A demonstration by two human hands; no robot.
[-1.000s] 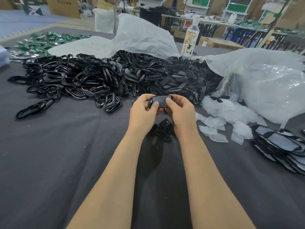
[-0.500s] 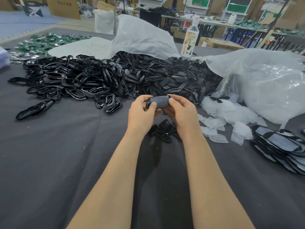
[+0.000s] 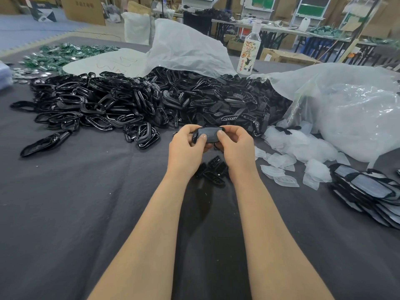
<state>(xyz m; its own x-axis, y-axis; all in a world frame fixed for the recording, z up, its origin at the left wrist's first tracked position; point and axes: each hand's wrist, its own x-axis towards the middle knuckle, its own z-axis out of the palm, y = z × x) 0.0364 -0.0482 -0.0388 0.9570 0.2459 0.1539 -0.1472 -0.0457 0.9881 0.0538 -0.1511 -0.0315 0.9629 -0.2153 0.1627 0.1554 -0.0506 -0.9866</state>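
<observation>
Above the middle of the dark grey table cloth point(image 3: 86, 213) I hold a small black plastic key-fob shell point(image 3: 208, 133) with a greyish face. My left hand point(image 3: 186, 151) grips its left end, thumb pressed on the face. My right hand point(image 3: 237, 148) grips its right end, thumb on top as well. Below my hands, on the cloth, lie a few black button-frame parts point(image 3: 214, 172). A big heap of black frames and shells point(image 3: 134, 102) stretches across the table behind my hands.
Translucent plastic bags point(image 3: 346, 109) and small clear film pieces point(image 3: 279, 167) lie at the right. A stack of finished shells point(image 3: 368, 191) sits at the right edge. A labelled bottle point(image 3: 249, 50) stands behind the heap. Green circuit boards point(image 3: 65, 53) lie far left.
The shell has tilted slightly between my hands and both thumbs have shifted on its face. My hands stay in the same place above the cloth.
</observation>
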